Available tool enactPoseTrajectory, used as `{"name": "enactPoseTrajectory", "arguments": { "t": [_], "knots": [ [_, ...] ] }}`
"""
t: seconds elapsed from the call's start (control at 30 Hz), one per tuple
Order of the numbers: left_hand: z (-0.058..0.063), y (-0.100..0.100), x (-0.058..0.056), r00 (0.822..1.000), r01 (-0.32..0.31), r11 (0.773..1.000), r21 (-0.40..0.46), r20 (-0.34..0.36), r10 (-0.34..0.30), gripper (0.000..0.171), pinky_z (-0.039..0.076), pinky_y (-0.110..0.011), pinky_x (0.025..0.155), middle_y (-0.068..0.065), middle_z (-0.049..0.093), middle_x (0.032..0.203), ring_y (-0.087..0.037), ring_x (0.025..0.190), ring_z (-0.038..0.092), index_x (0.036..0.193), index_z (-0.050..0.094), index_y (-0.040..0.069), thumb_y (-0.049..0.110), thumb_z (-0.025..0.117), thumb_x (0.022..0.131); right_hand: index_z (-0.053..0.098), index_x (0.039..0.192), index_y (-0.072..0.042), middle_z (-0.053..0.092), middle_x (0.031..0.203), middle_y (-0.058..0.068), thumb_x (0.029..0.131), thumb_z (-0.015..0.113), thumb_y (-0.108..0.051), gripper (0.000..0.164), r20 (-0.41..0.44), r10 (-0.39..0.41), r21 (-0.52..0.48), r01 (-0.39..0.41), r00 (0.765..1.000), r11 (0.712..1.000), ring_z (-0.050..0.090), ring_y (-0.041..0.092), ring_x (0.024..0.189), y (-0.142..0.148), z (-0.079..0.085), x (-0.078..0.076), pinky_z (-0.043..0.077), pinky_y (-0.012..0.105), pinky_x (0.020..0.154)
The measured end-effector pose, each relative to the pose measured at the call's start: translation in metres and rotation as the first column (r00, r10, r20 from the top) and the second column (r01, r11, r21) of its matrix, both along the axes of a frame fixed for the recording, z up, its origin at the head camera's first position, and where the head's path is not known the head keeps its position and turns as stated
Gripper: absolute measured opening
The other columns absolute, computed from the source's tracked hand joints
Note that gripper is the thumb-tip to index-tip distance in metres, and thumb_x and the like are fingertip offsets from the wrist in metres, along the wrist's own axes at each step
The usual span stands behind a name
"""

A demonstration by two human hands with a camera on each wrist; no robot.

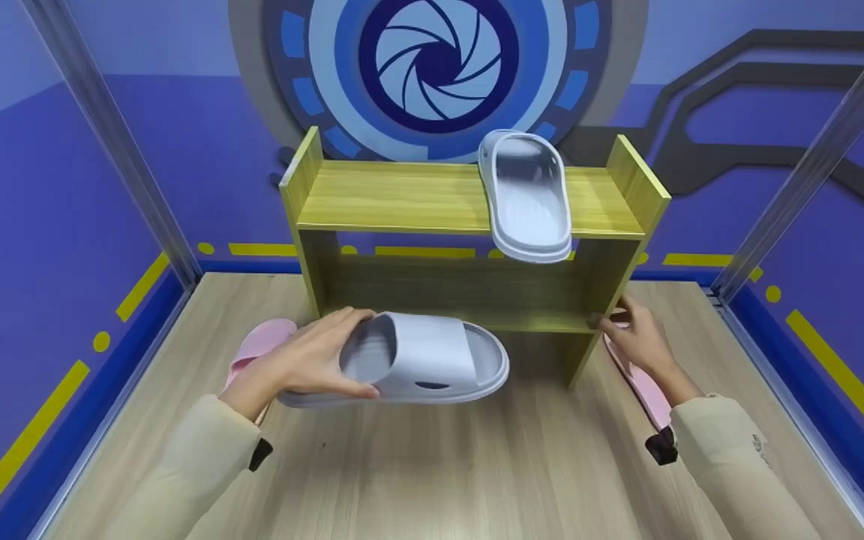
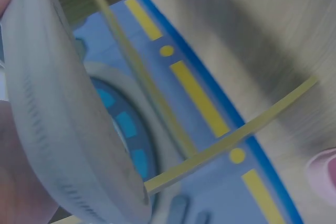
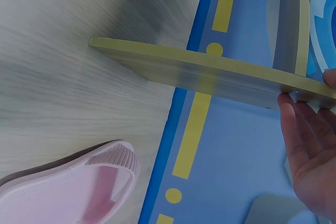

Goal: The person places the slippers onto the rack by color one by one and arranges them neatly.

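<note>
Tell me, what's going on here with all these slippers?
A person's left hand holds a gray slipper in front of a small wooden shelf, while the right hand grips the shelf's right side panel. A second gray slipper rests on the top board, one end jutting past the front edge. Beside the shelf lie pink slippers: one left, one right.

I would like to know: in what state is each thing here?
Rack: upright, right side gripped by right hand
Upper grey slipper: on rack's top, one end overhanging the front
Lower grey slipper: held by left hand
Left pink slipper: on tabletop, partly hidden
Right pink slipper: on tabletop, insole up
</note>
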State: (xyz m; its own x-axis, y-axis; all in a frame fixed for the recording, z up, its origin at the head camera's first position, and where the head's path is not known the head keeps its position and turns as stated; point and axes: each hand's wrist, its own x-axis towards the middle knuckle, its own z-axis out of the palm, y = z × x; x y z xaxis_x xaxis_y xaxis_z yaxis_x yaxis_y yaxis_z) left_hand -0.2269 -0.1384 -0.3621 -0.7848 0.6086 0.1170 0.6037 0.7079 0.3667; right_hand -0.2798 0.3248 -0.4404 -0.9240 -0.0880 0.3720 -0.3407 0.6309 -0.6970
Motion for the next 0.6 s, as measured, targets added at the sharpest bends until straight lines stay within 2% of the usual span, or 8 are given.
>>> {"name": "enactPoseTrajectory", "arguments": {
  "t": [0.23,0.43,0.6],
  "knots": [
    [0.027,-0.005,0.004,0.999,0.049,0.998,0.044,-0.019,-0.048,0.098,0.038,-0.039,0.085,-0.004,0.043,0.119,-0.018,0.102,0.043,0.132,0.034,0.007,0.064,0.066,0.059,0.048,0.12,0.0,0.056,0.107,0.019,0.084,0.059,-0.013,0.039,0.001,0.009,-0.008,-0.009,1.0,1.0,0.057,0.032,0.091,0.0,0.0,0.001,0.047,0.046,0.072],
    [0.05,-0.011,0.007,0.999,0.054,0.996,0.076,0.001,-0.054,0.096,0.038,-0.042,0.083,-0.007,0.041,0.121,-0.02,0.103,0.041,0.133,0.031,0.006,0.058,0.069,0.061,0.049,0.119,0.0,0.056,0.107,0.02,0.084,0.06,-0.014,0.039,0.001,0.003,-0.012,-0.003,1.0,1.0,0.057,0.033,0.091,0.0,0.0,0.001,0.047,0.047,0.072],
    [0.069,-0.015,0.007,0.999,0.049,0.995,0.083,-0.019,-0.048,0.095,0.039,-0.041,0.081,-0.006,0.043,0.119,-0.02,0.101,0.042,0.132,0.033,0.007,0.057,0.07,0.06,0.05,0.117,0.0,0.056,0.107,0.02,0.083,0.061,-0.013,0.039,-0.006,-0.002,-0.011,0.002,1.0,1.0,0.057,0.033,0.09,0.0,0.0,0.0,0.047,0.047,0.071]
  ]
}}
